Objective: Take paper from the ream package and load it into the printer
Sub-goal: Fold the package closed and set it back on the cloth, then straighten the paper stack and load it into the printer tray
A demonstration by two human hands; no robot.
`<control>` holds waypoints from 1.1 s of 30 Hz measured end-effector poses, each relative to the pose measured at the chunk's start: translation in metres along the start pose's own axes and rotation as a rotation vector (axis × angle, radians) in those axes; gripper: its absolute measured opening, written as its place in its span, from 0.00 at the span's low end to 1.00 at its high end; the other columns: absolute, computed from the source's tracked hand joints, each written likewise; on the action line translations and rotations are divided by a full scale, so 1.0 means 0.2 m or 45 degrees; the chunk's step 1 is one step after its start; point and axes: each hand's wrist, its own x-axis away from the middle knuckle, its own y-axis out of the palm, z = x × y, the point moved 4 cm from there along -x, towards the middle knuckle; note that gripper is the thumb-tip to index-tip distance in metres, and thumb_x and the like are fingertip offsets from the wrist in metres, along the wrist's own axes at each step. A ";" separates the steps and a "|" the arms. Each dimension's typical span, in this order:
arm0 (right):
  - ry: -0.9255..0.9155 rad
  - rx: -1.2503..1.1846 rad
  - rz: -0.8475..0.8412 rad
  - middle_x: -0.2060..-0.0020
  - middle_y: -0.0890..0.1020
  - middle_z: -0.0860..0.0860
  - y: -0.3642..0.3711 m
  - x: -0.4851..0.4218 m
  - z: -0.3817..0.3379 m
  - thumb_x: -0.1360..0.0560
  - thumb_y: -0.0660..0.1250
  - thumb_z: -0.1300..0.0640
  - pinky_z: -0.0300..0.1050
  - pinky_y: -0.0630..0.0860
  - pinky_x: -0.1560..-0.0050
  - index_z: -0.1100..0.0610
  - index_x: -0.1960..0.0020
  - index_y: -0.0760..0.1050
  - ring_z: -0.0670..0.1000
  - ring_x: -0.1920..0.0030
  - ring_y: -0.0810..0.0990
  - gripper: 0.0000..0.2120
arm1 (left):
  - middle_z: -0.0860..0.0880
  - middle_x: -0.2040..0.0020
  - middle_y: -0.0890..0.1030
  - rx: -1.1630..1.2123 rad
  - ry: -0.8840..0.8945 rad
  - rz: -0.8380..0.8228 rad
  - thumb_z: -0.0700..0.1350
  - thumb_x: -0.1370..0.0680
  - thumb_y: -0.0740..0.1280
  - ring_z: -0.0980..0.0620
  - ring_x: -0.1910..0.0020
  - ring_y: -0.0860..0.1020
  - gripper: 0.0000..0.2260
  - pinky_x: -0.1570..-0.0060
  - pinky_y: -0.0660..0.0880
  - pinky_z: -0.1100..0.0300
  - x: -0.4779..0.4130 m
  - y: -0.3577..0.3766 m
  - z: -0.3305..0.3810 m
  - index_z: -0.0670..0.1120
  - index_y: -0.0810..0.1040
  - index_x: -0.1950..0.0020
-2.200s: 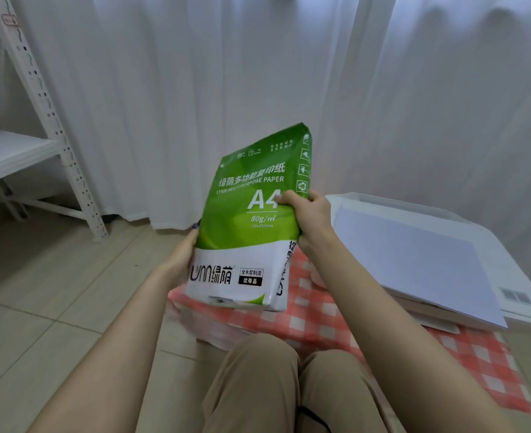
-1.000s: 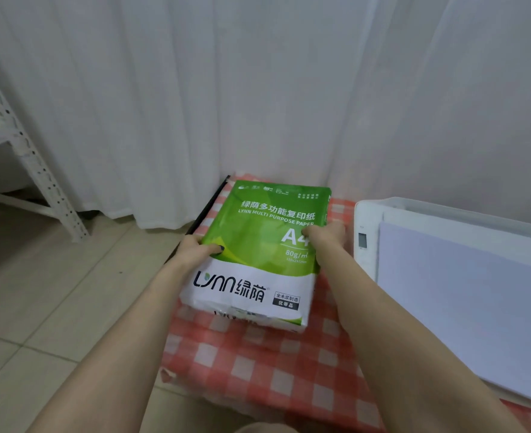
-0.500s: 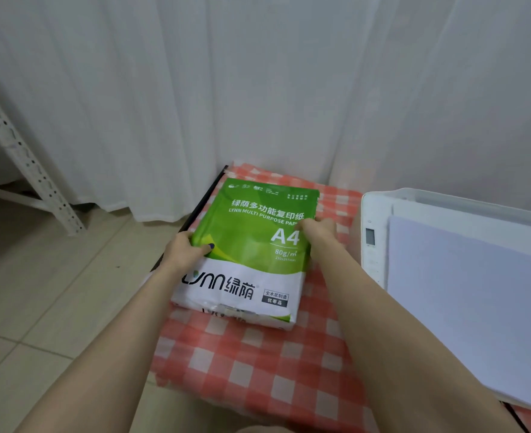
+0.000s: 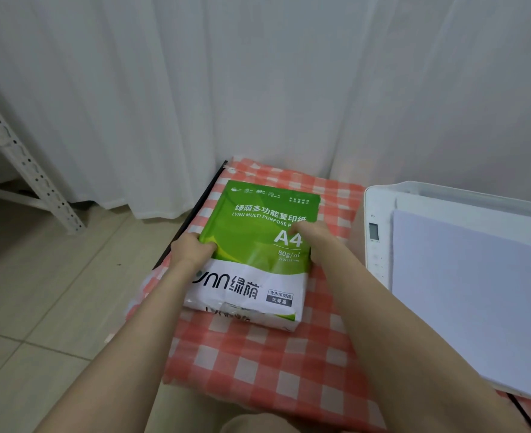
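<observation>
A green and white A4 ream package (image 4: pixel 251 245) lies flat on the red checked cloth (image 4: pixel 258 364) of a low table. My left hand (image 4: pixel 192 250) grips its left edge, thumb on top. On its right edge rests my right hand (image 4: pixel 312 235), fingers curled over the top face. To the right stands a white printer (image 4: pixel 379 220), and a stack of white paper (image 4: pixel 470 295) lies on top of it.
White curtains (image 4: pixel 258 89) hang close behind the table. A white metal shelf frame (image 4: pixel 23 164) stands at the far left on the beige tiled floor (image 4: pixel 39 292). My knees show at the bottom edge.
The ream package came down from upright in the air to flat on the cloth, and slid slightly toward the back. Both hands stayed on its edges.
</observation>
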 end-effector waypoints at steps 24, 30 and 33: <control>-0.448 -0.017 0.124 0.43 0.75 0.57 -0.49 0.61 -0.27 0.27 0.62 0.65 0.55 0.79 0.47 0.60 0.27 0.59 0.55 0.48 0.75 0.29 | 0.41 0.38 0.77 0.203 0.411 -0.182 0.39 0.23 0.63 0.44 0.39 0.75 0.16 0.41 0.70 0.55 0.69 0.02 0.59 0.36 0.72 0.36; -0.597 0.008 0.273 0.35 0.72 0.57 -0.90 0.87 -0.17 0.26 0.59 0.66 0.53 0.78 0.47 0.57 0.29 0.63 0.54 0.48 0.74 0.25 | 0.38 0.42 0.78 0.226 0.492 -0.262 0.38 0.24 0.61 0.44 0.47 0.76 0.13 0.48 0.72 0.55 0.99 0.14 0.70 0.36 0.75 0.41; -0.605 0.029 0.417 0.36 0.73 0.57 -1.13 0.95 -0.09 0.25 0.59 0.65 0.52 0.78 0.46 0.58 0.30 0.66 0.54 0.49 0.74 0.23 | 0.37 0.46 0.80 0.218 0.550 -0.264 0.38 0.26 0.62 0.39 0.45 0.77 0.11 0.50 0.73 0.52 1.10 0.19 0.76 0.36 0.77 0.46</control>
